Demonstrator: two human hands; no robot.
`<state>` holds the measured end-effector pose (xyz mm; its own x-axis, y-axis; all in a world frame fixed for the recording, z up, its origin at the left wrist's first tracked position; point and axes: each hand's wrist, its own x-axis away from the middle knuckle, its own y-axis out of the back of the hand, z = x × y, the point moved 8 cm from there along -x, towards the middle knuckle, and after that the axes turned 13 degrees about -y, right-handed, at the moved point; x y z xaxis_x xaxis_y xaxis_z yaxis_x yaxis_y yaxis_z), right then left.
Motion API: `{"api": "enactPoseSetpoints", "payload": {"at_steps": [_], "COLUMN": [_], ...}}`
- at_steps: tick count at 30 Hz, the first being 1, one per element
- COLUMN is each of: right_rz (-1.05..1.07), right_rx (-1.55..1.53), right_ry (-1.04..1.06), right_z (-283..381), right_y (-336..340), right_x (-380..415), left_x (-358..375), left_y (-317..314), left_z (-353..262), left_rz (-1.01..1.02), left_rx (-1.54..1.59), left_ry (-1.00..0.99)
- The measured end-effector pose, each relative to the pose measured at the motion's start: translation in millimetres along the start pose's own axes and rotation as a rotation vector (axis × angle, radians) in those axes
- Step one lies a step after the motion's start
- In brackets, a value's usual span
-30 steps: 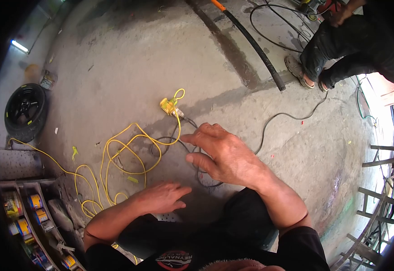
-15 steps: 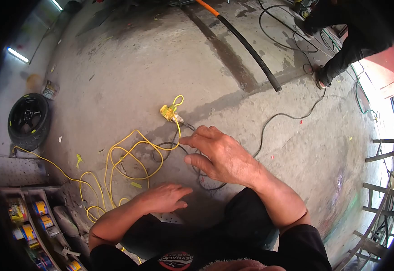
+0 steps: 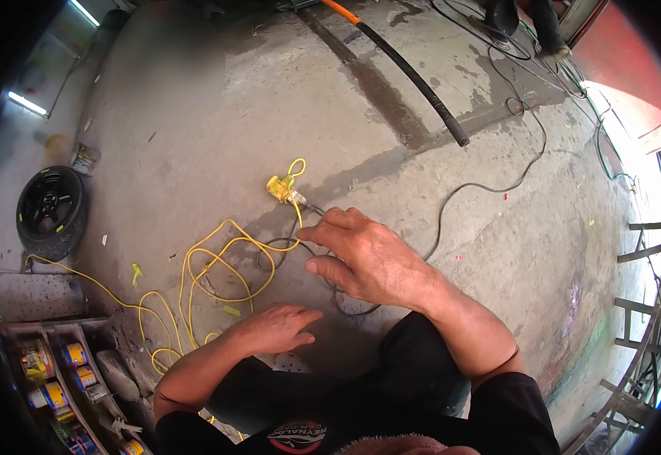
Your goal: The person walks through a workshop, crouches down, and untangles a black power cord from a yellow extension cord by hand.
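My right hand (image 3: 364, 258) hovers over the concrete floor, thumb apart from the stretched index finger, with nothing seen in it. Lower and to the left, my left hand (image 3: 273, 327) is held out palm down above my lap, its fingers extended and holding nothing. Just beyond the right hand lies a yellow plug-socket end (image 3: 277, 188), joined to the plug of a black cord (image 3: 445, 203). A yellow extension cord (image 3: 229, 222) is looped loosely on the floor left of my hands. Part of the black cord is hidden behind my right hand.
A long black and orange bar (image 3: 414, 80) stretches across the floor ahead. A wheel (image 3: 51, 212) leans at the left wall, above a shelf with several cans (image 3: 54, 394). Another person's legs (image 3: 546, 30) stand at upper right, near cables. Metal racks (image 3: 649, 311) line the right.
The other person's legs have moved up toward the top edge at the right, uncovering more cable. My hands have hardly moved; the view has shifted slightly.
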<state>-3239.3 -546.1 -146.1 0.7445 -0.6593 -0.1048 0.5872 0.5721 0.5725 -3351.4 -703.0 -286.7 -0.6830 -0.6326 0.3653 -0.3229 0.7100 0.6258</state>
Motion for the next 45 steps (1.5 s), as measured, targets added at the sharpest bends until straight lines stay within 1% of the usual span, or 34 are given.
{"api": "enactPoseSetpoints", "payload": {"at_steps": [4, 7, 14, 16, 19, 22, 26, 30, 32, 37, 39, 42, 45], "right_rz": [0.005, 0.015, -0.003, -0.019, 0.012, 0.041, 0.015, 0.013, 0.019, 0.057, 0.071, 0.077, 0.077], "right_rx": [-0.007, -0.004, -0.010, -0.012, -0.008, 0.001, -0.002, -0.008, -0.010, 0.004, 0.022, 0.039, 0.049], "right_ry": [-0.012, -0.021, -0.006, -0.044, -0.057, -0.059, -0.066, -0.056, -0.089, -0.109, -0.099, -0.104, -0.111], "right_z": [1.3, 2.4, 2.2, -0.7, 5.4, 4.7, 4.5, 3.2, 4.4, 0.6, 1.0, 2.2, 3.1], "right_y": [0.1, 0.3, 2.8, 6.7, 6.6, 8.5, 10.2, 6.4, 4.6, -0.7, -3.0, -8.6, -11.5], "right_x": [0.5, 0.7, 2.4, 4.4, -0.3, -0.8, -2.0, -3.9, -4.7, -5.6, -5.0, -4.5, -5.7], "left_x": [3.2, 3.7, 1.0, 2.6, 0.5, -3.9, -7.2, -8.7, -10.1, -11.7, -13.2, -14.9, -12.3], "left_y": [2.8, 4.8, 1.5, 1.4, 1.3, -0.5, 4.6, -5.0, -4.4, -5.6, -4.1, -0.2, 0.7], "left_z": [0.0, 1.5, -1.3, -2.1, -1.1, -1.0, -0.8, 7.7, 6.7, 14.2, 13.9, 10.2, 9.3], "left_rz": [-0.010, 0.086, 0.063, 0.023, 0.054, 0.076, 0.111, 0.086, -0.050, 0.035, -0.046, -0.005, -0.018], "left_rx": [0.004, 0.029, 0.000, 0.007, 0.029, 0.018, 0.022, 0.025, 0.013, -0.015, -0.052, -0.075, -0.062], "left_ry": [0.023, 0.101, 0.032, 0.026, 0.066, 0.060, 0.075, 0.079, -0.016, 0.071, -0.001, 0.018, 0.004]}}
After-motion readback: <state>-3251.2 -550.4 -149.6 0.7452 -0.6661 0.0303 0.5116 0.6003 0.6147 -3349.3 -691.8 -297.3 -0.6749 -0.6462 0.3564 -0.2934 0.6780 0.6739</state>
